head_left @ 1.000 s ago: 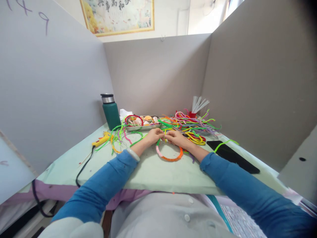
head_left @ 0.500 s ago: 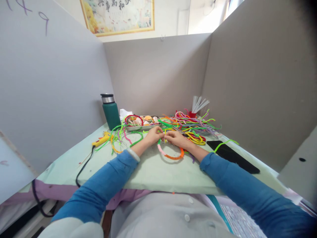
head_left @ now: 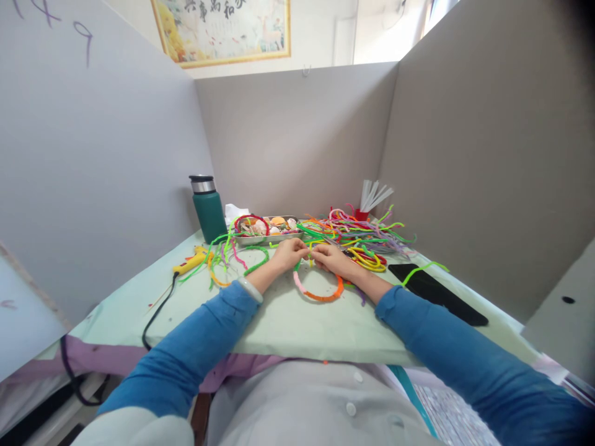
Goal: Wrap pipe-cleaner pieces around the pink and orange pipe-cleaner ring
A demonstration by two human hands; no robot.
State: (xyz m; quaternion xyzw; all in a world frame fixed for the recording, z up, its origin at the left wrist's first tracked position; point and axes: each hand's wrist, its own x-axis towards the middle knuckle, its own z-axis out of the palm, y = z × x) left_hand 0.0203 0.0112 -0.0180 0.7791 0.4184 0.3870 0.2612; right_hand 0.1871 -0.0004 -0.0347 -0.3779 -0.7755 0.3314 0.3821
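A ring of pipe cleaner [head_left: 323,297], wound in orange, pink and green, hangs over the table with its lower curve toward me. My left hand [head_left: 290,253] pinches it at the top left, fingertips closed by the green stretch. Close beside, my right hand [head_left: 329,256] is closed on the top of the same ring, the two sets of fingertips almost meeting. A bit of yellow shows between them; the exact grip is hidden by the fingers. Behind my hands lies a heap of loose pipe cleaners [head_left: 372,230] in many colours.
A metal tray [head_left: 242,240] of shells and a green bottle [head_left: 209,214] stand at the back left. A yellow glue gun [head_left: 190,261] with a black cord lies at left. On the right are a black phone-like slab [head_left: 446,300] and a red cup [head_left: 361,215] of glue sticks.
The ring has shifted slightly to the left and tilted a little. My right fingertips have moved slightly to the right; both hands stay close together.
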